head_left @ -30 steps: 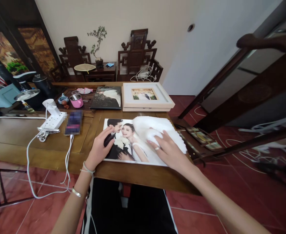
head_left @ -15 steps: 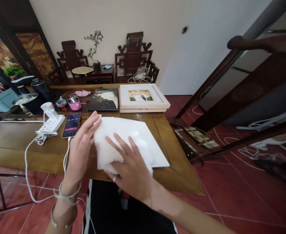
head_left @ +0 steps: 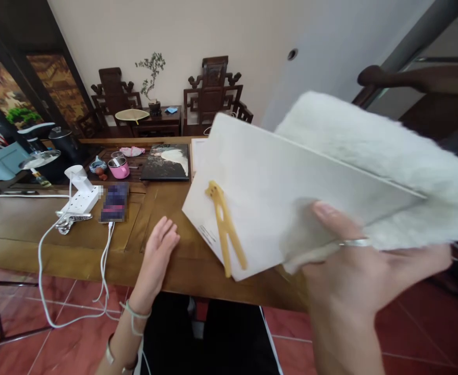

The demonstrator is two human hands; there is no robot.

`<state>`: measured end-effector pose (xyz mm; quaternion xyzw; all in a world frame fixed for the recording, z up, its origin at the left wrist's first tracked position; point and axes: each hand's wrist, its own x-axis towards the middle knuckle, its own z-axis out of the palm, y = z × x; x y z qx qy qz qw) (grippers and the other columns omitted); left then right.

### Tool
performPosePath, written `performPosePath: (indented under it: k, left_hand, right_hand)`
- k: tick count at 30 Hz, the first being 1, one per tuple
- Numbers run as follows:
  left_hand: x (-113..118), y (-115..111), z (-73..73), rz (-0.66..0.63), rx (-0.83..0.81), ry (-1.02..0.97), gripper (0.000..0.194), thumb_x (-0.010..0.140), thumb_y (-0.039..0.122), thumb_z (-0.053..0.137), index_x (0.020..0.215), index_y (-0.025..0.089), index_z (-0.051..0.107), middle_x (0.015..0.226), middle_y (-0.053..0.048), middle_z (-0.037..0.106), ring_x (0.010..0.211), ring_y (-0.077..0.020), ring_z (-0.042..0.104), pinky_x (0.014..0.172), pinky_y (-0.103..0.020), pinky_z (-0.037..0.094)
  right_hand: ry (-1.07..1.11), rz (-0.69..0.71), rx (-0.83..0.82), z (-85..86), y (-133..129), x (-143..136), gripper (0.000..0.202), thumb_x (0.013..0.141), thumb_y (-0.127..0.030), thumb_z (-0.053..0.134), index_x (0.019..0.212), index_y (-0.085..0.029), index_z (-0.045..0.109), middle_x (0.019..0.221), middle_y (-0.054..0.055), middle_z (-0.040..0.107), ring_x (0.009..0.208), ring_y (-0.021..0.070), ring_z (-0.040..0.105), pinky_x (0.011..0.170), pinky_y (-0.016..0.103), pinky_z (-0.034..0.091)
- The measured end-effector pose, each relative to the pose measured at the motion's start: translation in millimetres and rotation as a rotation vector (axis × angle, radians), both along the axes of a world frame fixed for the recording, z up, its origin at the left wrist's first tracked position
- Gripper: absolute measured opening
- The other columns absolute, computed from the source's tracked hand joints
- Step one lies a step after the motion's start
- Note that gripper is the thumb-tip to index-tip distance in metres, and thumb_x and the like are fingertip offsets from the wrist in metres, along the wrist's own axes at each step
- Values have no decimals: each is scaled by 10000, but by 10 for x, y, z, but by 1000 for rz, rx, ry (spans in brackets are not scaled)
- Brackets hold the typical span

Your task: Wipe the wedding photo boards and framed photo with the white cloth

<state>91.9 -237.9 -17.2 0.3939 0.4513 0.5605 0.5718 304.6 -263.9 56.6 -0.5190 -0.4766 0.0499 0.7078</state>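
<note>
My right hand (head_left: pixel 354 271) grips a white panel (head_left: pixel 268 192), raised and tilted above the table's right side. A fluffy white cloth (head_left: pixel 373 156) is held along with it, partly behind the panel. On the panel's facing side lies a yellow giraffe-shaped piece (head_left: pixel 225 224) with two long legs; small dark print sits beside it. Whether this piece is attached, I cannot tell. My left hand (head_left: pixel 159 250) holds nothing, its fingers stretched out and slightly bent over the front of the wooden table (head_left: pixel 135 247).
A phone (head_left: pixel 114 202) on a white cable lies left, beside a power strip (head_left: pixel 82 198). Farther back are a pink cup (head_left: pixel 119 167) and a dark photo panel (head_left: pixel 166 162). The raised panel mostly hides a light frame (head_left: pixel 198 148). Dark wooden furniture (head_left: pixel 416 80) stands at right.
The white panel and cloth have left the tabletop, lifted to the right in my right hand. The panel's other side with the yellow piece now shows. My left hand has come away from them.
</note>
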Motion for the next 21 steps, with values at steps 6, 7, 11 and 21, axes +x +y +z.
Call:
performPosePath:
  k: [6,7,11,21]
  left_hand:
    - [402,-128,-7,-79,-119,-210,428,851,441,590,1171,156,571,1260,-143,621,1165,-284,591,937,-381,513]
    - [439,-135,2,23,-119,-217,436,852,479,575,1164,175,570,1248,-126,632,1144,-275,605,904,-362,525]
    - [346,-39,1,166,-162,-102,480,804,553,589,1086,165,595,1134,-101,687,1018,-257,656,831,-339,528]
    - [-234,362,-71,111,-199,126,558,601,600,723,874,117,654,825,-68,722,798,-235,664,732,-320,481]
  right_hand:
    - [395,36,8,-244,67,135,471,836,-250,621,1293,-296,515,1383,46,519,1243,319,502,994,481,520]
    - [431,76,-74,-329,67,192,470,839,-276,618,1297,-282,513,1377,61,526,1219,325,525,988,493,520]
    - [538,175,-292,-549,58,558,371,826,-387,613,1165,-237,610,1280,111,608,1174,366,552,926,535,542]
    - [-281,-349,-246,-641,-172,926,176,645,-282,781,653,-246,609,1017,131,712,1116,442,570,934,605,480]
